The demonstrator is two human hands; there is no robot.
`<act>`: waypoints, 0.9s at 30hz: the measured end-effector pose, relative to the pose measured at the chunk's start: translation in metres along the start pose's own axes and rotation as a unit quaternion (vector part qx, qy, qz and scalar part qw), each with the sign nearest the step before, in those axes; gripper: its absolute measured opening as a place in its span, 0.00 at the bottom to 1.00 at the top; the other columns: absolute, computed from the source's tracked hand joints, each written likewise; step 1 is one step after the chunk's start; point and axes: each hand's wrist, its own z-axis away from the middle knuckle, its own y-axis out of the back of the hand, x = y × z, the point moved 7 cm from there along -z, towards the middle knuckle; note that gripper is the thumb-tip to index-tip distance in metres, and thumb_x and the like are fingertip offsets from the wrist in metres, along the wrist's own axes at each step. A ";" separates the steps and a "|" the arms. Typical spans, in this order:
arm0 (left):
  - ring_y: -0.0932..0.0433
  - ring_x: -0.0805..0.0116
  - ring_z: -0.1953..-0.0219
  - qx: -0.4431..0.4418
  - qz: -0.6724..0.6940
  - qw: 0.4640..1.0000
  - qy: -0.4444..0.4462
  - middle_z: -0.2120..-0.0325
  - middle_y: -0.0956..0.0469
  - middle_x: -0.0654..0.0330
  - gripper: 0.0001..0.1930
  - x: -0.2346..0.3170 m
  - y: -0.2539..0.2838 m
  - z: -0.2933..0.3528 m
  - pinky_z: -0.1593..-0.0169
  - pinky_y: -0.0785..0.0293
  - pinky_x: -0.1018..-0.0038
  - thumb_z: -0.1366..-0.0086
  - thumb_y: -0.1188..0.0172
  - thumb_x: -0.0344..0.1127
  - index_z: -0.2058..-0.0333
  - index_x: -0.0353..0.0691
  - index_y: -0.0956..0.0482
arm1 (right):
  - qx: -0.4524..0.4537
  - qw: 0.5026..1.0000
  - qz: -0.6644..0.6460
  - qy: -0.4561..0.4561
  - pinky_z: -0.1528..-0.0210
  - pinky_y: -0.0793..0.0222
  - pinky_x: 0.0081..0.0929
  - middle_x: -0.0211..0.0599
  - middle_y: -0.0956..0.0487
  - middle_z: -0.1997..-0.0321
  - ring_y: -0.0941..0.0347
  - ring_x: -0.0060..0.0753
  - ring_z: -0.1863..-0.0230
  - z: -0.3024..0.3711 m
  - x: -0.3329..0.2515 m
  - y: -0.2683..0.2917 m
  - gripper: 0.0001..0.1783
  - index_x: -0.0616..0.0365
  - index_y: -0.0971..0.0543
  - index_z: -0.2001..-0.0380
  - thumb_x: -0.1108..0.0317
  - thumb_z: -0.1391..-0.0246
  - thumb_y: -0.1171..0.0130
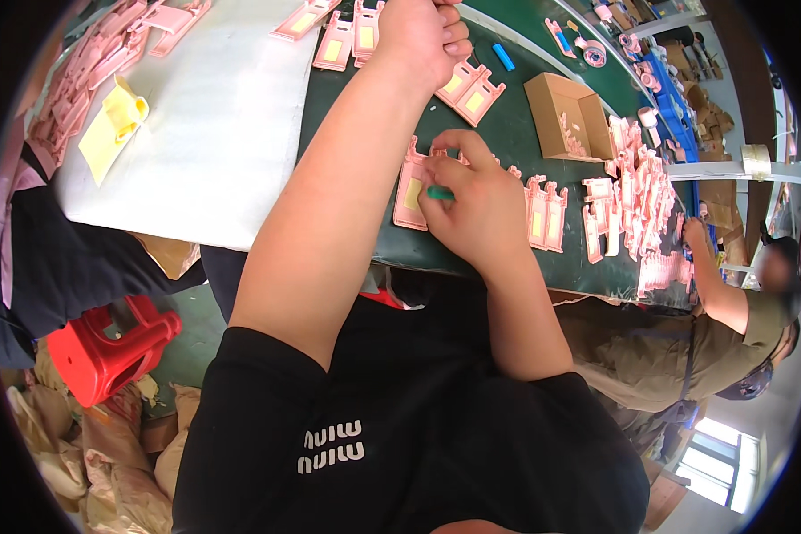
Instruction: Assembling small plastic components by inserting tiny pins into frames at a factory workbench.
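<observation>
Green table (507, 133), right hand (472, 209) half-hiding pink part (409, 191)

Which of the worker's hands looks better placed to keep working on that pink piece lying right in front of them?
Probably the right hand: it rests on the pink piece on the green table, pinching a small green tool. The left hand is fisted farther up the table, beside other pink pieces.

R hand (472, 209) on pink part (409, 191), green tool (440, 192)
</observation>
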 end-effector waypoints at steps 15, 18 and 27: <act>0.22 0.69 0.78 -0.302 -0.782 0.497 -0.225 0.82 0.22 0.60 0.09 -0.096 -0.081 0.106 0.71 0.32 0.68 0.31 0.30 0.38 0.56 0.44 0.08 | 0.218 0.890 -0.329 -0.229 0.67 0.28 0.21 0.43 0.10 0.56 0.21 0.23 0.67 0.150 0.179 0.125 0.34 0.68 0.12 0.48 0.48 0.14 0.58; 0.20 0.64 0.76 -0.348 -0.775 0.492 -0.190 0.78 0.17 0.57 0.10 -0.118 -0.096 0.117 0.69 0.28 0.65 0.31 0.31 0.37 0.54 0.46 0.08 | 0.268 0.839 -0.387 -0.274 0.66 0.20 0.24 0.42 0.10 0.58 0.18 0.26 0.67 0.164 0.185 0.092 0.09 0.67 0.13 0.55 0.72 0.25 0.38; 0.11 0.51 0.61 -0.398 -0.859 0.290 -0.137 0.67 0.11 0.55 0.11 -0.183 -0.113 0.111 0.55 0.16 0.55 0.33 0.30 0.39 0.54 0.50 0.07 | 0.309 0.763 -0.518 -0.231 0.68 0.26 0.23 0.36 0.16 0.69 0.20 0.24 0.72 0.174 0.209 0.063 0.16 0.65 0.17 0.64 0.68 0.22 0.46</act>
